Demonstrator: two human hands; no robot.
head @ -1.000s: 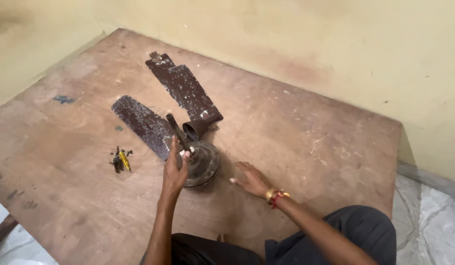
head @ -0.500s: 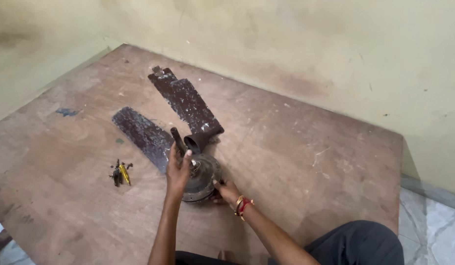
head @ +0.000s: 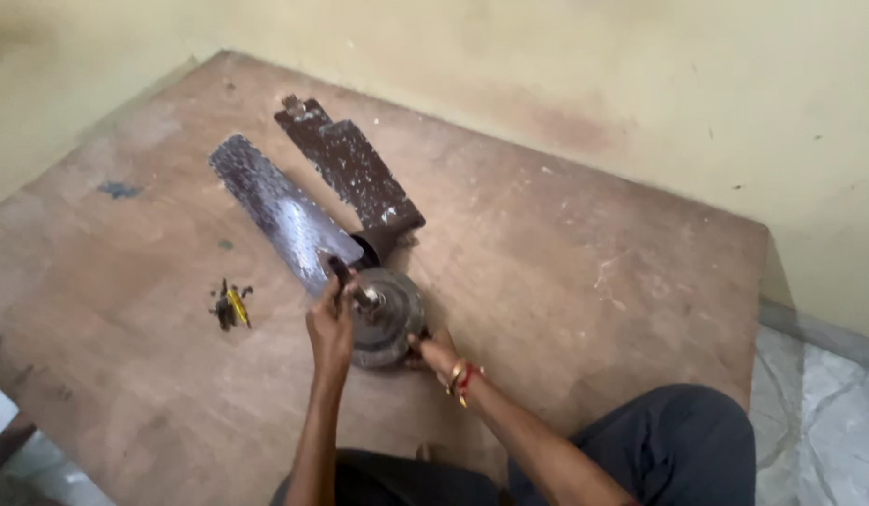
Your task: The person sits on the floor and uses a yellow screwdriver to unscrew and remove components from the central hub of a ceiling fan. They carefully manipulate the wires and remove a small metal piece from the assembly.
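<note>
A dusty ceiling fan motor (head: 389, 317) lies on a brown wooden board (head: 565, 262), with two dark speckled blades (head: 355, 178) reaching up and left from it. My left hand (head: 331, 323) is closed around the short dark rod that sticks up from the motor's left side. At the motor's lower right edge my right hand (head: 436, 354) grips the housing; red and gold bangles circle its wrist. The second blade (head: 277, 214) lies closest to my left hand.
A few small tools with a yellow handle (head: 232, 305) lie on the board to the left. A yellowish wall (head: 640, 75) borders the board at the back and right. Grey stone floor (head: 818, 412) shows at the right. My dark-trousered knee (head: 678, 440) rests on the board's near edge.
My right hand has moved left from the bare board onto the motor's lower right edge. My left hand has kept its hold on the rod. The view has shifted slightly.
</note>
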